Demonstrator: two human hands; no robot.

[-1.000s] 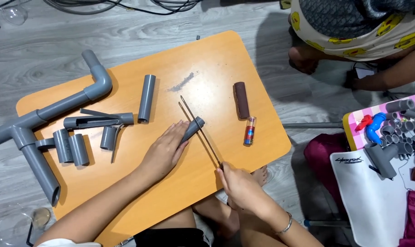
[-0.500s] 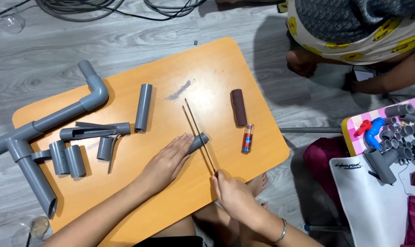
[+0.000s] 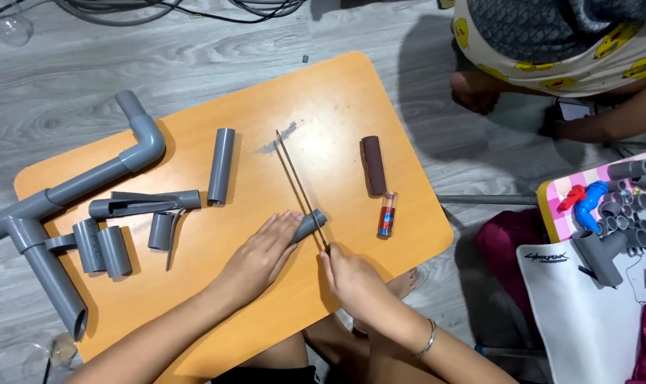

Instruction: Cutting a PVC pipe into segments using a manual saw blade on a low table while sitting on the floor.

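Observation:
My left hand (image 3: 260, 252) lies flat on a short grey pipe piece (image 3: 311, 224), pressing it onto the small orange table (image 3: 323, 92). My right hand (image 3: 348, 276) grips the near end of a thin hacksaw blade (image 3: 294, 174). The blade runs away from me across the tabletop and crosses the exposed end of the pipe piece, just right of my left fingertips.
Left on the table lie an assembled grey pipe run with an elbow (image 3: 141, 139), several short pipe offcuts (image 3: 102, 249), a slit pipe (image 3: 141, 205) and a straight piece (image 3: 221, 165). A dark brown roll (image 3: 373, 165) and a small glue bottle (image 3: 387, 213) lie right. Another person (image 3: 565, 50) sits at the upper right beside a tray of fittings (image 3: 615, 206).
My right hand has pushed the blade forward and away along the pipe piece, moving closer to my left hand. The left hand stays pressed on the pipe.

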